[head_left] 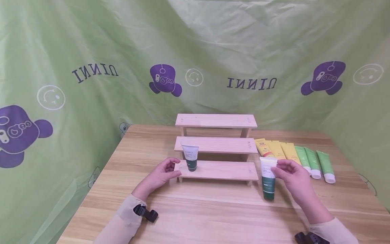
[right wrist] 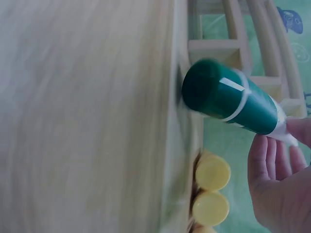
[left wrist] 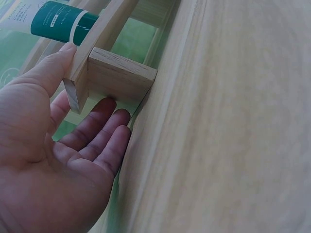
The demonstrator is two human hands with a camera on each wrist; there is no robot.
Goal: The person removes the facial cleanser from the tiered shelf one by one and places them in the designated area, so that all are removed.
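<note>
A three-tier wooden stand (head_left: 217, 169) stands at the middle of the table. On the left end of its lowest step, a white-and-green squeeze tube (head_left: 191, 165) stands upright on its cap. My left hand (head_left: 161, 174) holds that end of the step; in the left wrist view the thumb (left wrist: 56, 65) lies against the board and the other fingers curve beside its leg. Right of the stand, my right hand (head_left: 294, 176) pinches a second white-and-green tube (head_left: 268, 179) near its white top, green cap down. The right wrist view shows this tube (right wrist: 238, 99) tilted, above the table.
Several yellow tubes (head_left: 275, 149) and green tubes (head_left: 326, 166) lie in a row at the table's right, behind my right hand. The wooden table (head_left: 195, 213) reaches back to a green printed curtain (head_left: 213, 44).
</note>
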